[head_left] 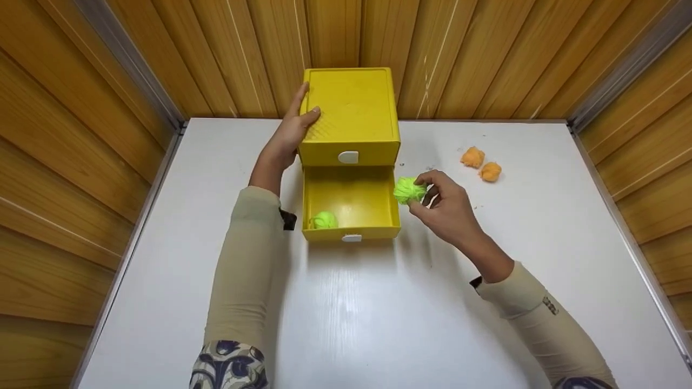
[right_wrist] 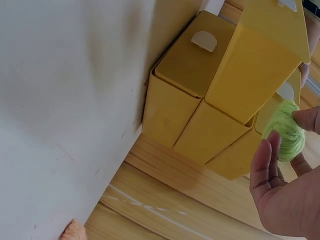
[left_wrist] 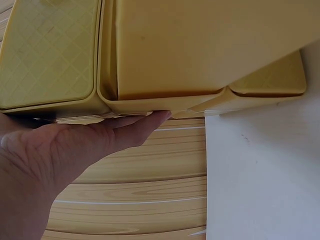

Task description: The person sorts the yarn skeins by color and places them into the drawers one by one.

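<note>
In the head view my right hand (head_left: 446,208) pinches a neon green ball of yarn (head_left: 409,190) between thumb and fingers, just right of a pulled-out drawer. The right wrist view also has this yarn ball (right_wrist: 287,132) at the fingertips. A second green yarn ball (head_left: 325,220) lies in the drawer (head_left: 351,233), at its front left corner. The yellow drawer cabinet (head_left: 348,108) stands upright, its middle drawer out. My left hand (head_left: 292,129) rests against the cabinet's left side, thumb on the top edge; its straight fingers (left_wrist: 142,130) lie along that side in the left wrist view.
Two orange balls (head_left: 473,157) lie on the white table (head_left: 346,313), right of the cabinet. Wood-patterned panels (head_left: 459,59) rise behind the table and on both sides. White tabs (head_left: 352,237) mark the drawer fronts.
</note>
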`<state>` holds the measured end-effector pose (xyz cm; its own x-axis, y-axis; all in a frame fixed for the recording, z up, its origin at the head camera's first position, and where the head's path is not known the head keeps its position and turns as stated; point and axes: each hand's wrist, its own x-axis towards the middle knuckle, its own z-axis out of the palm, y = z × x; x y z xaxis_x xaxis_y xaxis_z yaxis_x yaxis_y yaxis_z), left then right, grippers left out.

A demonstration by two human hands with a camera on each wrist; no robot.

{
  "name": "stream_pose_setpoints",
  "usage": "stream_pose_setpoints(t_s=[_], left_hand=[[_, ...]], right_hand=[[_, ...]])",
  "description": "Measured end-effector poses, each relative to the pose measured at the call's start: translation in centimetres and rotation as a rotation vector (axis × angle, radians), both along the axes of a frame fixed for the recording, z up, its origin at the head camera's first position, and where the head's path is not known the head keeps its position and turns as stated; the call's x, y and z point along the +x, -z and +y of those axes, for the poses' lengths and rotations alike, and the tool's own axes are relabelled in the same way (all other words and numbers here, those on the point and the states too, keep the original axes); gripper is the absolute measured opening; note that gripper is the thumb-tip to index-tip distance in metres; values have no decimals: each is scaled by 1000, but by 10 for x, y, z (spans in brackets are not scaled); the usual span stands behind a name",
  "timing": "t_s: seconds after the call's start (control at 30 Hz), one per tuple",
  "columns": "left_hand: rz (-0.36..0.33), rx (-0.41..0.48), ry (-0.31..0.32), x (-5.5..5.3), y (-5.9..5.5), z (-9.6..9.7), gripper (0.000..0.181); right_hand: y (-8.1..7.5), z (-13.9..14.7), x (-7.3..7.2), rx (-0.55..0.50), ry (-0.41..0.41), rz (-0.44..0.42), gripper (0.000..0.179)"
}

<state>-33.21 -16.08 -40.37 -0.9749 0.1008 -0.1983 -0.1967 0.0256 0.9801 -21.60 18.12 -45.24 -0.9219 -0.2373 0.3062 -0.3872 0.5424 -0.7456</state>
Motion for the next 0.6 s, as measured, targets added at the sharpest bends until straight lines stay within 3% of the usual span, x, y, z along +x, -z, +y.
stream_pose_setpoints(t_s=[0.17, 0.47, 0.6], left_hand=[[-5, -2, -1, -1, -1, 1, 71], [-12, -11, -4, -1, -2, 1, 71], [-10, -10, -5, 0, -1, 1, 71]], right_hand=[[-5, -11, 0, 54, -35, 0, 32], [-10, -38, -4, 152, -117, 111, 28], [-12, -51, -6, 226, -161, 118, 27]])
